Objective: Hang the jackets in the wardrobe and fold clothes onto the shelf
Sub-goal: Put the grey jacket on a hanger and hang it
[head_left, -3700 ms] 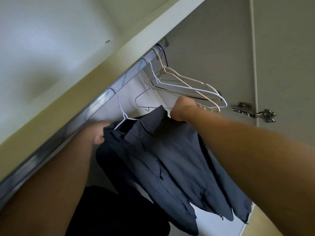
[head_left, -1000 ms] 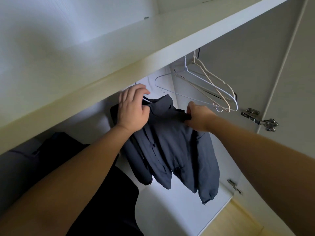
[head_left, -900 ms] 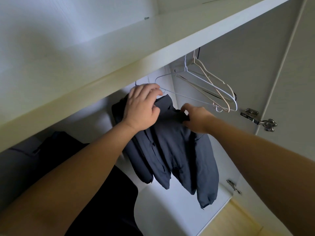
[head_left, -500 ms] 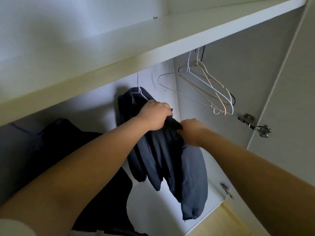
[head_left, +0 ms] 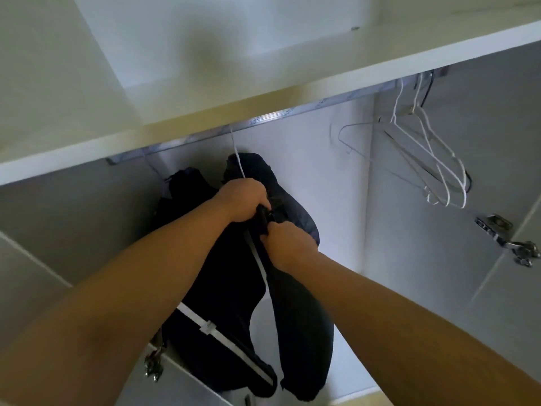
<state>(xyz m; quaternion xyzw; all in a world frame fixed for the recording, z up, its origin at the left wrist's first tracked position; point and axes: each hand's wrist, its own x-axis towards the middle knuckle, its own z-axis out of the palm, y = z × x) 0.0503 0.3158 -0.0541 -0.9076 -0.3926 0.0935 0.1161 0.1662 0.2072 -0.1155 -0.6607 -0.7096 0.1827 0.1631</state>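
**Grey jacket on the rail, both hands clenched on its front**

The grey jacket (head_left: 298,317) hangs from a white wire hanger (head_left: 237,162) on the wardrobe rail (head_left: 272,116), just beside a black garment (head_left: 187,194). The left hand (head_left: 244,200) and right hand (head_left: 288,241) each have fingers curled tight on the dark fabric at its front opening. A hard or uneven downward pull could likely slip a shoulder off the thin wire, or drag the hook off the rail. The empty hangers (head_left: 427,162) are well apart. Compared with half a second ago, the hands sit closer together and lower on the front, and the rail now shows.
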